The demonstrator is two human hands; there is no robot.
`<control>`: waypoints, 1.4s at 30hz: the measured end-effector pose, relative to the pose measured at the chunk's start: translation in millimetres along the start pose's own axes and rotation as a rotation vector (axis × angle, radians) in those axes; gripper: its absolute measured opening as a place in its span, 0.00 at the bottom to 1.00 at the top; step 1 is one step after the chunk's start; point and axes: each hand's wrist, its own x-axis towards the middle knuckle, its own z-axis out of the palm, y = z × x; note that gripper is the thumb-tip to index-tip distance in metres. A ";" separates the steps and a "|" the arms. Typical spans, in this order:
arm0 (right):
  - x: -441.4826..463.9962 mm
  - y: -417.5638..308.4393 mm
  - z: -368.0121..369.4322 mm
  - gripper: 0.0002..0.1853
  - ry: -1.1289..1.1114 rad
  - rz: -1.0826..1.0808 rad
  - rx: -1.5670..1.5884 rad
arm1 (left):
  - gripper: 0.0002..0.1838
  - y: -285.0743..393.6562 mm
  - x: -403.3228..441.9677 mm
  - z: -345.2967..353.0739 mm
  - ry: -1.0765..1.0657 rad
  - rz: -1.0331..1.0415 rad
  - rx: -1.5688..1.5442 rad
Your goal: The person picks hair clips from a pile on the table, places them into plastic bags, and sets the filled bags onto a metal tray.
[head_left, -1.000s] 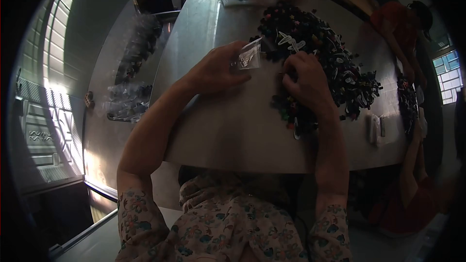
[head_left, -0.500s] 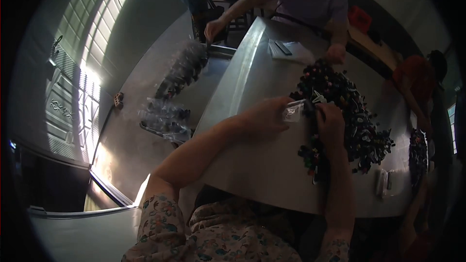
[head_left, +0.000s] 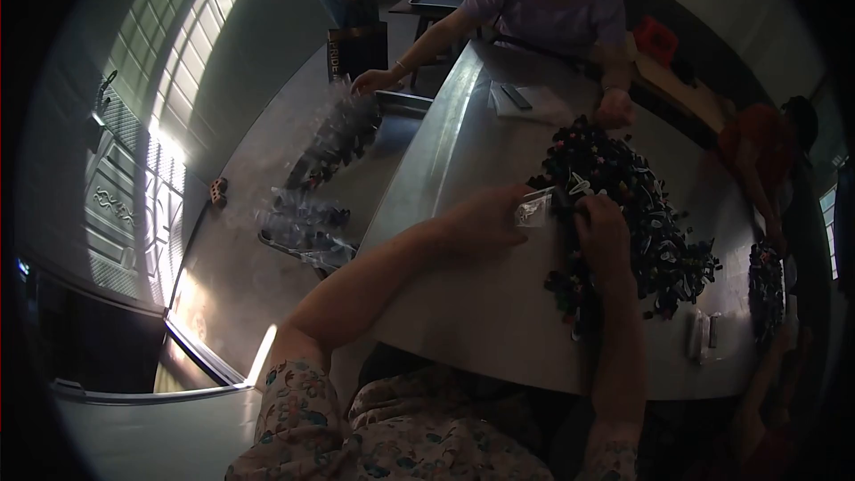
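A small clear plastic bag [head_left: 534, 210] is pinched in my left hand [head_left: 490, 221], over the metal table [head_left: 454, 303]. To its right, my right hand [head_left: 602, 236] is at the left edge of a large pile of small dark pieces [head_left: 655, 249], with pink and white bits and white clips among them. The fingers of my right hand are bent together, close to the bag; what they hold, if anything, is too small and dark to make out.
Across the table a person [head_left: 561, 9] reaches toward bagged pieces [head_left: 343, 138] on the left. A tray [head_left: 403, 103] is beside them. Flat packets [head_left: 525, 101] rest at the far side, a clear packet [head_left: 704, 337] at the right. Other people work at the right.
The view has tilted up and swung left, bringing the person opposite into view. That person's arm has moved left to the bagged pieces. My hands stay close together, the bag still in my left.
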 end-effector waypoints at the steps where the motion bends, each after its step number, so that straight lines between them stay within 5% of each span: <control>1: -0.2 -1.5 -1.0 0.05 -0.001 0.004 0.010 | 0.34 0.2 -0.5 0.4 -0.005 -0.001 -0.003; 12: -4.6 -0.4 -4.7 0.04 0.048 0.030 0.130 | 0.30 -6.2 -1.5 2.6 0.043 0.025 0.027; 14: -4.6 -3.4 -9.6 0.06 0.008 0.183 0.398 | 0.29 -7.8 0.5 3.1 0.008 0.004 -0.007; 21: -8.5 -4.2 -11.5 0.09 0.056 0.275 0.560 | 0.28 2.7 0.1 0.7 -0.028 -0.067 -0.338; 26: -5.7 -16.5 -32.8 0.08 -0.070 0.456 0.922 | 0.28 -12.4 1.8 2.7 -0.017 -0.027 -0.272; 32: 1.0 -58.9 -54.8 0.09 -0.012 0.267 1.272 | 0.28 -8.1 0.1 2.6 -0.017 -0.018 -0.290; 42: 6.7 -86.4 -39.5 0.06 -0.012 0.230 0.903 | 0.23 -5.8 -1.4 7.3 -0.043 -0.037 -0.369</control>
